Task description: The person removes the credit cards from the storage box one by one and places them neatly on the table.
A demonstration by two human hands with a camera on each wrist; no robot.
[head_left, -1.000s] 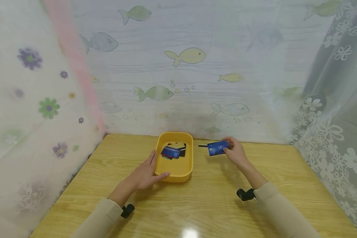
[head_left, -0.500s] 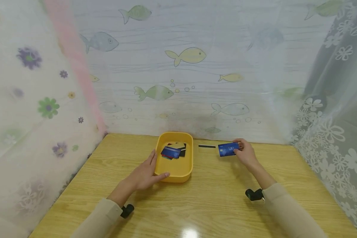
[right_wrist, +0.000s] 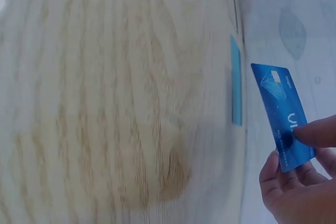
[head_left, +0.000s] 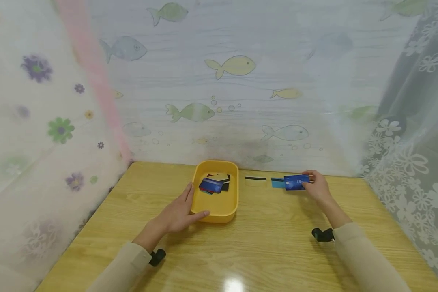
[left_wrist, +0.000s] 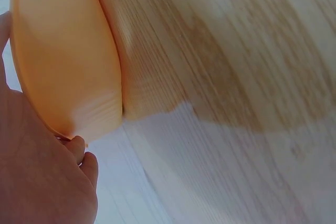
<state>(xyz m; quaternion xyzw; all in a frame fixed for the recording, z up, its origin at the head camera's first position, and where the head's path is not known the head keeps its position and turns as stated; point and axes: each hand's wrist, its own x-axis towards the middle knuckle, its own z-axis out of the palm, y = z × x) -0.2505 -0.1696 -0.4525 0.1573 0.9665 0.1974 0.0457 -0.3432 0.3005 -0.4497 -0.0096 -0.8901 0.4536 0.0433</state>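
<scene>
Head view: the right hand is pinching a blue card, printed with white "VIP" lettering and a small pale chip square, above the wooden table, partly covering a light-blue card. The left hand is gripping a yellow bin, thumb lying over its rim, fingers curling against its side.

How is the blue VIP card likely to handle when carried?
The blue VIP card seems stiff: straight though pinched at one end by the right hand. Being thin, it's probably light. Its smooth-looking face may slip.
</scene>
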